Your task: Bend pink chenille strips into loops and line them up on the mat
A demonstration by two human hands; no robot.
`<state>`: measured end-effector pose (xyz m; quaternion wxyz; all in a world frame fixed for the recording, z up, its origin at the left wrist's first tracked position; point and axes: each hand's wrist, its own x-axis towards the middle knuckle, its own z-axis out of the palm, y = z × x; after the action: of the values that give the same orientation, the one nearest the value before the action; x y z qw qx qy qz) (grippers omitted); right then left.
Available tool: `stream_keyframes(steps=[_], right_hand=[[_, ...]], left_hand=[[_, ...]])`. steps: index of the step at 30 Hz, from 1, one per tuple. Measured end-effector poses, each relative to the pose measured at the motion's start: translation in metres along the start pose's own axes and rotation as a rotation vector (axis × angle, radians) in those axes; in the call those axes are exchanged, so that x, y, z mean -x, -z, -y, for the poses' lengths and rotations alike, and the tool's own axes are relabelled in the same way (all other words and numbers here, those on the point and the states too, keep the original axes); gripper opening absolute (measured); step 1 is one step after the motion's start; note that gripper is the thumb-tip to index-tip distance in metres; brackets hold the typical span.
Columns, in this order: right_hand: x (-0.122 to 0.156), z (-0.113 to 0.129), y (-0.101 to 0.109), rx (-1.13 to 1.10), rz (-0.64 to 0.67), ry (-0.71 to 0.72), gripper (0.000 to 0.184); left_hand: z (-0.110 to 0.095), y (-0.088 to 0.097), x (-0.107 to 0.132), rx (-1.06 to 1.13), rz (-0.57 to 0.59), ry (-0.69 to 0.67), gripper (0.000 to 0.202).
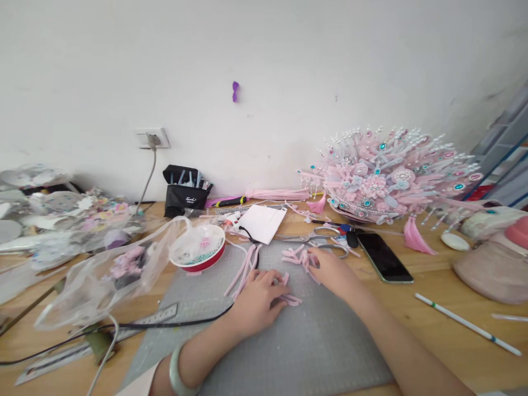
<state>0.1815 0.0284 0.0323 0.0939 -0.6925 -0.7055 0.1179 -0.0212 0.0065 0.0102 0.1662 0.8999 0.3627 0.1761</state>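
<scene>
My left hand (259, 300) rests low over the grey cutting mat (307, 344), its fingers curled round short pink pipe cleaner pieces (292, 300) whose ends stick out past the fingertips. Farther right, my right hand (330, 268) has its bent fingers on a small heap of folded pink pipe cleaner pieces (293, 254); the fingertips are partly hidden. Longer pink pipe cleaners (240, 275) lie just beyond the left hand. Scissors (317, 237) lie behind the right hand. A black cable passes beneath the left forearm.
A red-rimmed bowl (206, 261) of beads stands left, beside a plastic bag (152, 275). At right are a phone (383, 256), a white stick (466, 323), a pouch (490, 272) and a large beaded pink headdress (388, 181). A metal ruler (152, 318) and green spool (100, 344) lie front left.
</scene>
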Motion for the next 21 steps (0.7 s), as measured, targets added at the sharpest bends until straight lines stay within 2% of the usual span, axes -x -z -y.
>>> stream_keyframes(steps=[7, 13, 21], right_hand=[[-0.0047, -0.0060, -0.0041, -0.012, 0.044, 0.050, 0.020], [-0.0073, -0.0092, -0.0032, -0.018, -0.003, -0.007, 0.022], [-0.0069, -0.0080, -0.0063, -0.006, 0.058, -0.108, 0.017]], left_hand=[[0.0023, -0.0014, -0.0011, 0.002, 0.007, -0.021, 0.022], [0.0012, -0.0015, -0.0015, -0.003, -0.006, -0.004, 0.020], [0.0028, -0.0052, -0.0018, 0.011, -0.033, 0.019, 0.013]])
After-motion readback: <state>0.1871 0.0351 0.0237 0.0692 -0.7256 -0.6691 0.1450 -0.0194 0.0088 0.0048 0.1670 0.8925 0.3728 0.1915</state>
